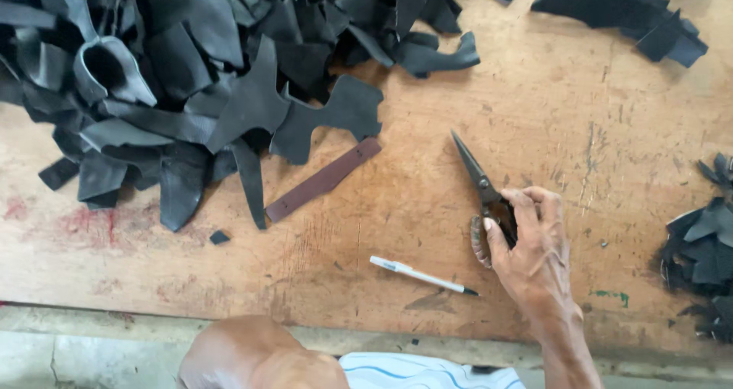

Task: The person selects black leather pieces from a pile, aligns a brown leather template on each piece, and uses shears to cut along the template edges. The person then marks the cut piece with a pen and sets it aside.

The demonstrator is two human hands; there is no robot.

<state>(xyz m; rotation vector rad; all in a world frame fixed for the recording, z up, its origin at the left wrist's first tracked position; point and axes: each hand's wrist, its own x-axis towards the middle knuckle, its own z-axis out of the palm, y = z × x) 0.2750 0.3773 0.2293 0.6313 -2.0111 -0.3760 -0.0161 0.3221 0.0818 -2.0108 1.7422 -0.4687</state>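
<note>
right hand [534, 251]: fingers curled through the handles of the scissors [482, 198], gripping them, resting on the board
scissors: blades closed, tip pointing up and to the left, away from the hand; handles wrapped in cord, mostly covered by the fingers
left hand: not visible, state unknown
pen [422, 275]: white body, dark tip, lying flat just left of and below the hand; tip end nearest the wrist, not touching it
brown strip [324, 180]: flat reddish-brown strap piece, well left of the hand, up from the pen, lying at an angle, upper end touching the black pile
black offcut pile [191, 76]: large heap of dark leather-like scraps, far upper left of the hand, overlapping loosely
small scrap [219, 238]: single black bit, far left of the hand, apart from the pile
cut pieces, right [699, 251]: small dark trimmings heaped just right of the hand, near the frame edge
stack, top [622, 15]: dark pieces well above the hand, to its right
work surface [366, 229]: worn wooden board, scratched, red stains at the left
knee [244, 355]: bare, bottom edge, below and left of the hand
</note>
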